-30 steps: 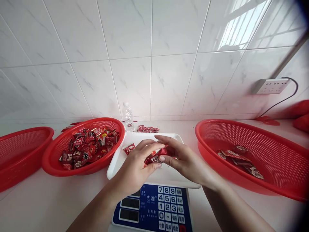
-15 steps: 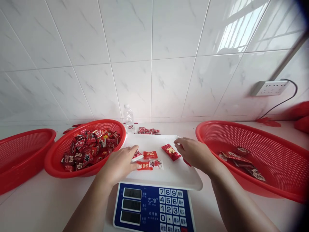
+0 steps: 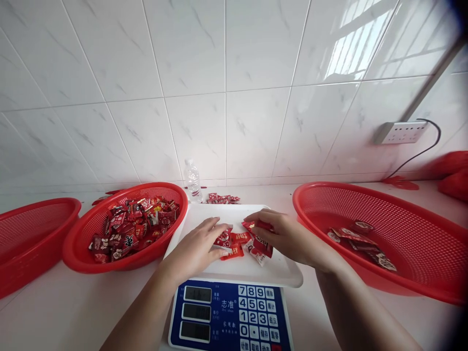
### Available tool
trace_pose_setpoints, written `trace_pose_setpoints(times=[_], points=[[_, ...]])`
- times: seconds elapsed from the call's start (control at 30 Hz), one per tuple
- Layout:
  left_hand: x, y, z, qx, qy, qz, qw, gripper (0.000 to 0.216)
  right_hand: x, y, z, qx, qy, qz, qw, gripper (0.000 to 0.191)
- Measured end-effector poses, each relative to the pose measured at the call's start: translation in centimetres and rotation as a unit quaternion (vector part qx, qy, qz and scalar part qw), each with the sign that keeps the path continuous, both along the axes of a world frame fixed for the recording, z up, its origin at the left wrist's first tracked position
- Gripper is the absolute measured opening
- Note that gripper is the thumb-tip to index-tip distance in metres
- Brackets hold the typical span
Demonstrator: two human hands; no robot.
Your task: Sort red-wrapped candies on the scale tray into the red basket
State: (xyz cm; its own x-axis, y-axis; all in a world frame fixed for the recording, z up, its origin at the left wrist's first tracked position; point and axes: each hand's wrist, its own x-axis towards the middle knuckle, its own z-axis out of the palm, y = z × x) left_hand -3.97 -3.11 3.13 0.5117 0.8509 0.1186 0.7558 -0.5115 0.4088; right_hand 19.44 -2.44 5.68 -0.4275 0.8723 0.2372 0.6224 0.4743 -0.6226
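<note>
Your left hand (image 3: 197, 249) curves by the wrapped candies (image 3: 234, 252) on the white tray (image 3: 285, 269); your right hand (image 3: 281, 235) bends over some at the right. I can't tell if either grips. Pushing too hard could slide candies off the near edge onto the scale (image 3: 228, 314).

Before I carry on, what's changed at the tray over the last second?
The left hand and right hand, together around packets at first, released several and parted. Now they've closed inward again, and the packets on the tray are bunched between them. Whether either hand grips one is unclear. The scale, bottle and right basket stayed put.
</note>
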Motion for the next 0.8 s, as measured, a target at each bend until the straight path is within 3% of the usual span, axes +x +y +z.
trace_pose_setpoints(times=[0.1, 0.2, 0.37, 0.5, 0.6, 0.8], points=[[0.2, -0.3, 0.5, -0.021, 0.020, -0.026, 0.999, 0.042, 0.1, -0.4, 0.4, -0.057, 0.055, 0.060, 0.995, 0.024], [0.4, -0.4, 0.5, -0.043, 0.029, -0.057, 0.997, 0.035, 0.2, -0.4, 0.2, -0.070, 0.033, 0.120, 0.990, 0.029], [0.3, -0.4, 0.2, -0.037, 0.022, -0.045, 0.998, 0.035, 0.4, -0.1, -0.4, 0.029, -0.119, 0.035, 0.992, 0.031], [0.7, -0.6, 0.4, -0.064, 0.017, -0.054, 0.996, 0.055, 0.3, -0.1, -0.6, 0.001, -0.203, 0.047, 0.978, 0.025], [1.3, -0.9, 0.6, -0.096, 0.033, -0.088, 0.991, 0.058, -0.1, -0.1, -0.9, 0.002, -0.227, 0.056, 0.972, 0.026], [1.6, -0.9, 0.6, -0.089, 0.029, -0.104, 0.990, 0.042, -0.5, 0.2, -1.8, -0.001, -0.214, 0.060, 0.975, 0.033]])
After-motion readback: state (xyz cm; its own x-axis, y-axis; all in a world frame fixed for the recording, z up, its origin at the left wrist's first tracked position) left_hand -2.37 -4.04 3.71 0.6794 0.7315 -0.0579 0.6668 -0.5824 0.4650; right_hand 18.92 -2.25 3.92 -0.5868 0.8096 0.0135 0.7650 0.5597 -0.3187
